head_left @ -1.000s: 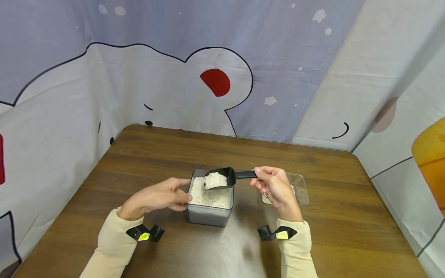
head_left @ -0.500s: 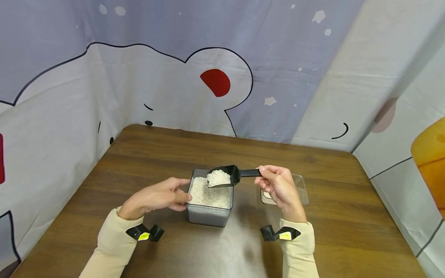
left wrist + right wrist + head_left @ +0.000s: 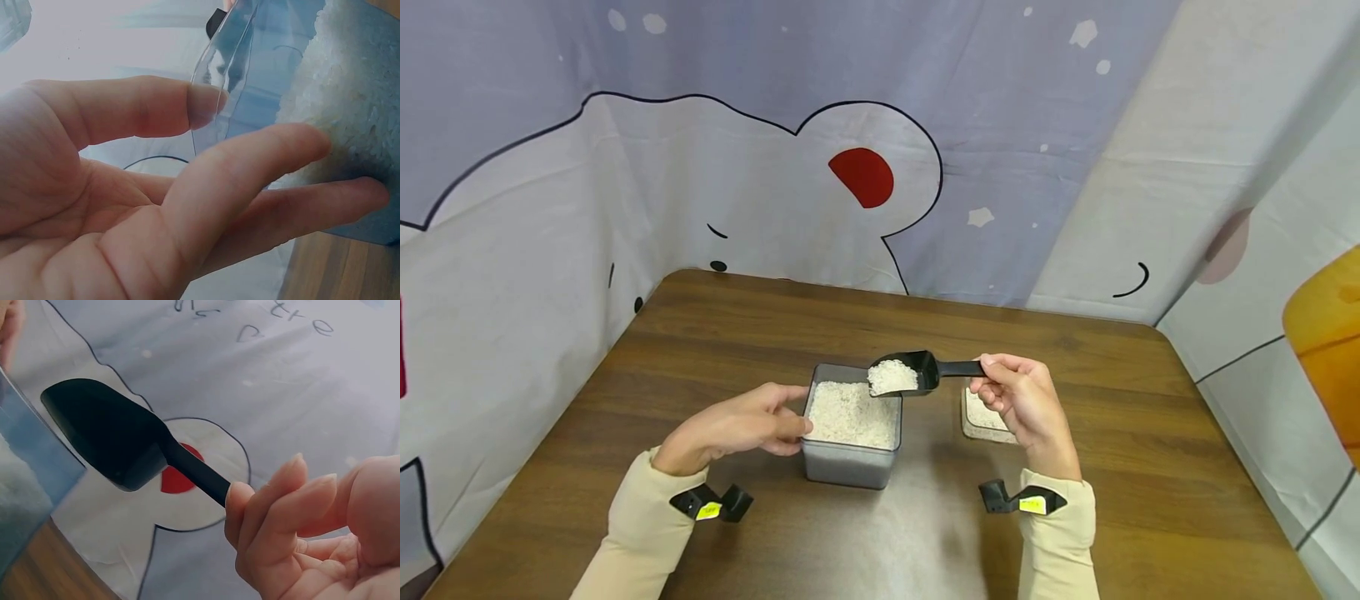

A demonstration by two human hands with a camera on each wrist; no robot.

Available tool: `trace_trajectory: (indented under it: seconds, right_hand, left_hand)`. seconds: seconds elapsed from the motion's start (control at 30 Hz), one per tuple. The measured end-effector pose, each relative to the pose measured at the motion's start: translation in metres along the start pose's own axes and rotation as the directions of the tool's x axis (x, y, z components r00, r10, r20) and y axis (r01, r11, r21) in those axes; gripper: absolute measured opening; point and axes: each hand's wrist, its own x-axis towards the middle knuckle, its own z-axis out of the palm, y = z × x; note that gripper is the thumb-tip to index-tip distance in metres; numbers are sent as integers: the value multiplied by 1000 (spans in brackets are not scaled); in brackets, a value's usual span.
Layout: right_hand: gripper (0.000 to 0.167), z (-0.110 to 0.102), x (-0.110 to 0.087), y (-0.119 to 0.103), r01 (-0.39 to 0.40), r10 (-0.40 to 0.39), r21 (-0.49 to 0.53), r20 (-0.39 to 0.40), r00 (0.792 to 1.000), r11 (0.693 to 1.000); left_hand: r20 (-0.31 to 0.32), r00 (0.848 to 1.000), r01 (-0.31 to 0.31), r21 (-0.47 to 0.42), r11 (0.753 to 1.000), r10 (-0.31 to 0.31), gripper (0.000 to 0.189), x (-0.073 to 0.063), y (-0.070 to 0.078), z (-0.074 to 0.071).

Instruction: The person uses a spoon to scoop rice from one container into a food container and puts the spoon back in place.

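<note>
My right hand (image 3: pixel 1026 404) pinches the handle end of a black scoop (image 3: pixel 928 373), its bowl carrying a heap of white rice (image 3: pixel 892 377). The scoop hangs level above the right rim of a grey see-through square container (image 3: pixel 852 467), which is filled with rice (image 3: pixel 850 421). From below, the right wrist view shows the dark underside of the scoop (image 3: pixel 103 434). At the container's left wall lies my left hand (image 3: pixel 748 422), its fingers extended and touching the plastic. In the left wrist view the fingers (image 3: pixel 240 165) reach along the wall, loosely spread rather than curled round it.
A low clear box (image 3: pixel 988 429) with rice in it stands right of the grey container, partly hidden behind my right hand. Both stand on a brown wooden table (image 3: pixel 752 333). A printed curtain (image 3: pixel 760 192) hangs along the table's back and sides.
My right hand has moved to the right with the loaded scoop, from over the middle of the grey container to its right rim. The left hand stays at the container's side.
</note>
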Motion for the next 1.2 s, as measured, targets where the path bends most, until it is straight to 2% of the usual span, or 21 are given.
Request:
trace_trajectory:
  seconds: [0.3, 0.6, 0.83, 1.03, 1.2]
  right_hand:
    - [19, -30, -10, -10, 31, -29, 37, -45, 999, 999]
    - [21, -62, -22, -17, 51, -48, 28, -109, 993, 998]
    - [22, -87, -34, -23, 75, -63, 64, -163, 985, 995]
    - [22, -105, -45, -25, 91, -70, 96, -206, 976, 991]
    - [19, -117, -53, -28, 93, -67, 102, -234, 970, 991]
  left_hand:
    - [18, 1000, -13, -18, 1000, 13, 66, 2, -2, 0]
    - [26, 1000, -15, -25, 1000, 16, 66, 3, -2, 0]
    - [13, 1000, -7, -22, 1000, 8, 67, 2, -1, 0]
    - [28, 999, -19, -22, 1000, 20, 68, 1, 0, -1]
    - [25, 1000, -6, -17, 1000, 6, 66, 1, 0, -1]
